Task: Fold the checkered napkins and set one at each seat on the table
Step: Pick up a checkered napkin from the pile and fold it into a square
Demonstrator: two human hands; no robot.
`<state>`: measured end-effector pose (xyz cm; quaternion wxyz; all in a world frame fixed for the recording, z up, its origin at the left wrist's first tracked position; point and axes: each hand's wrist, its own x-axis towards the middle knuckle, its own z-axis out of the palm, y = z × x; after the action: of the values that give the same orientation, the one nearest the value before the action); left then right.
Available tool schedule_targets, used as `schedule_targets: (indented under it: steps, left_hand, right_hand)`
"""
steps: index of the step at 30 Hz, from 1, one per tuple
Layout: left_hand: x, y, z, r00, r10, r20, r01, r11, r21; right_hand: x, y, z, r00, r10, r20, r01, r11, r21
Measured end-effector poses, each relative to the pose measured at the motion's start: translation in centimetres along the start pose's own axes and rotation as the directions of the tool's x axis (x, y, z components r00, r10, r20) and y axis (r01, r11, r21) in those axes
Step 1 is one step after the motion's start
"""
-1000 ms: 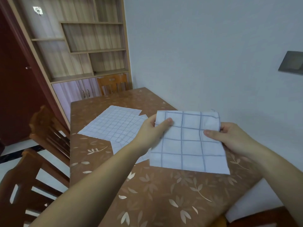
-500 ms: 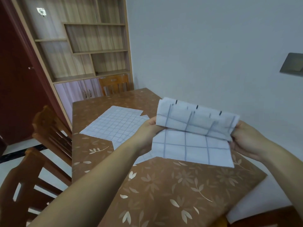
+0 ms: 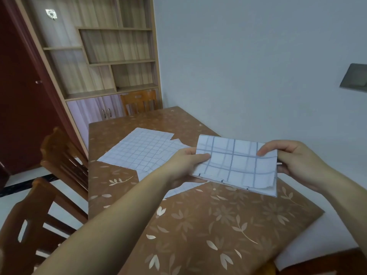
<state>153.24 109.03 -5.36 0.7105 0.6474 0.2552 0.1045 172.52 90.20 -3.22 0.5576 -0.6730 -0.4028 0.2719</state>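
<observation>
The napkin [image 3: 238, 165], folded, hangs above the table [image 3: 198, 225], long axis running between my left hand [image 3: 184, 164] and right hand [image 3: 301, 165], each pinching one short end, open edges toward me.

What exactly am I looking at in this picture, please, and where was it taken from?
There is no machine here. A person wears a camera on the head that looks forward and down, so you see their own two arms. The left hand and the right hand pinch the two ends of a folded checkered napkin, held over a brown, flower-patterned table. More unfolded napkins lie flat on the table beyond the left hand. Wooden chairs stand along the table's left side, and a far chair stands at its end.
</observation>
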Motion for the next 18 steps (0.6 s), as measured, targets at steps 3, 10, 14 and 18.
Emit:
schedule_targets:
  steps: [3,10,14,18]
  left_hand:
    - [0.2,-0.1,-0.2,0.990,0.110,-0.091,-0.095,0.984,0.151]
    - [-0.1,0.7,-0.1,0.939,0.334,0.085,-0.342,0.869,0.359]
    - [-0.2,1.3,0.7,0.920,0.361,0.153,-0.392,0.858,0.330]
    - [0.3,0.8,1.8,0.925,0.337,-0.175,-0.369,0.909,-0.195]
  right_hand:
    - [-0.4,-0.1,-0.4,0.999,0.025,0.038,-0.023,0.998,-0.057]
    - [-0.5,-1.0,0.1,0.990,0.022,0.141,-0.007,0.994,-0.109]
    - [-0.5,-1.9,2.5,0.964,0.110,0.243,-0.021,0.939,-0.344]
    - [-0.5,-1.7,4.1,0.998,0.019,0.052,-0.010,0.986,-0.167]
